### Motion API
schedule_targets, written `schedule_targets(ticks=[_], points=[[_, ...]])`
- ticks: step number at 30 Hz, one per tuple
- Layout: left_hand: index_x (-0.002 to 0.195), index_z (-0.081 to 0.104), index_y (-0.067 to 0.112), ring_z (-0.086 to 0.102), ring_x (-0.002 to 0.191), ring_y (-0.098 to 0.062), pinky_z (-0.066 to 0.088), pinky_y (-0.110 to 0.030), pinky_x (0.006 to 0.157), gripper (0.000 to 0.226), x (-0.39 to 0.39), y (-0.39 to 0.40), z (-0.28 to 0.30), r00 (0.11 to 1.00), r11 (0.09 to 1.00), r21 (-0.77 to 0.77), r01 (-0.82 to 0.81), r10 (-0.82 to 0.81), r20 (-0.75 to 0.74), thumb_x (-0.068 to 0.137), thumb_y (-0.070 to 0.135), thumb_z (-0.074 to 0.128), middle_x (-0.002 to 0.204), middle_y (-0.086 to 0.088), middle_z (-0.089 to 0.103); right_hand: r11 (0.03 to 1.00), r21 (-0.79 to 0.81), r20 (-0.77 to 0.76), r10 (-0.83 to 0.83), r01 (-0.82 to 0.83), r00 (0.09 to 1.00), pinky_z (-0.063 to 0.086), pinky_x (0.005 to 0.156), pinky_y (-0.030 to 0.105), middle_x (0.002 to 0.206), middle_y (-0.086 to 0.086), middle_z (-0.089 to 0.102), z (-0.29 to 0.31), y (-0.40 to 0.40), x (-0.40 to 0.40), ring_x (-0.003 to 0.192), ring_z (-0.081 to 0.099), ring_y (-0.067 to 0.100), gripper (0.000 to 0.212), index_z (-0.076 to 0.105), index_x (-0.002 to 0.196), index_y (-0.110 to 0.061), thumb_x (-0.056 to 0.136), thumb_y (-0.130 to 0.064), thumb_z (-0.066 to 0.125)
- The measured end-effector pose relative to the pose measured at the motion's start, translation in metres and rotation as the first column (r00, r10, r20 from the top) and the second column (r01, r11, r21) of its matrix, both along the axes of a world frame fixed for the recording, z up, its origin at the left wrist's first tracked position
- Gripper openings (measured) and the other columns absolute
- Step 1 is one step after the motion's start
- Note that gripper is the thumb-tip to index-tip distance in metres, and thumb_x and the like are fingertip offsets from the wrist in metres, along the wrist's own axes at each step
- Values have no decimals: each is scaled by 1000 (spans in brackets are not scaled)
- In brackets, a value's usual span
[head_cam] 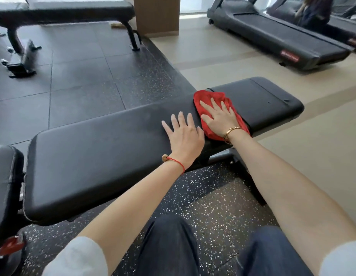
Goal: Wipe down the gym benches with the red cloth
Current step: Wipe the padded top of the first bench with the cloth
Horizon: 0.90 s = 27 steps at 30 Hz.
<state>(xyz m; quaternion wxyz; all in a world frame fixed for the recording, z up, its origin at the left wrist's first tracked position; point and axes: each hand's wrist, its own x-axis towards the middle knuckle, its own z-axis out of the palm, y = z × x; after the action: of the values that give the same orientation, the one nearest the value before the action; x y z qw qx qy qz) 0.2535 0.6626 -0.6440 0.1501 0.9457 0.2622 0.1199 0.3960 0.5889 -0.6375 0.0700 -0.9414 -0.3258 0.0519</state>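
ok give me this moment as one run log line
step: wiping near bench | right hand: flat on red cloth at pad gap | left hand: flat on pad | far bench: untouched

Crumpled red cloth flat atop black padded bench, near its right end.

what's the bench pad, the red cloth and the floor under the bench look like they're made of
Bench pad: likely vinyl or faux leather over padding; smooth black skin, soft sheen, rounded seamed edges.
Red cloth: thin woven or microfibre fabric; it creases and bunches under the right hand.
Floor: probably rubber gym tile; matte black with pale flecks.
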Motion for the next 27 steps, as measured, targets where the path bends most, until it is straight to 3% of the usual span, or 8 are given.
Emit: schedule_targets(ticks=[4,9,21,27], points=[[153,26,12,12,149,-38,3,-65,118,58,4,-4,-2,999,999,32,-32,33,-24,101,37,32,160,-15,23,998,2,-6,56,-56,998,-1,120,48,163,-5,4,1,-3,5,150,2,29,54,10,148,-53,98,-48,28],[151,31,13,16,148,-36,6,-64,119,57,7,-7,-7,998,995,87,-57,59,-20,100,37,32,158,-14,27,968,27,-29,249,-249,968,-1,122,45,163,-7,5,7,-9,23,151,1,26,52,14,149,-51,100,-42,31],[141,47,25,34,140,-23,20,-55,118,50,12,-4,-14,985,971,174,-165,152,88,94,41,42,148,0,45,767,30,-91,640,-640,763,-1,122,44,163,-5,9,20,2,91,151,3,26,51,21,151,-40,104,-28,34],[143,48,27,32,145,-19,18,-48,121,46,13,-11,-9,973,969,122,-217,204,106,97,33,46,152,4,44,721,46,-85,693,-692,716,2,121,48,162,-8,12,21,-41,100,150,5,26,52,22,150,-42,103,-30,37]])
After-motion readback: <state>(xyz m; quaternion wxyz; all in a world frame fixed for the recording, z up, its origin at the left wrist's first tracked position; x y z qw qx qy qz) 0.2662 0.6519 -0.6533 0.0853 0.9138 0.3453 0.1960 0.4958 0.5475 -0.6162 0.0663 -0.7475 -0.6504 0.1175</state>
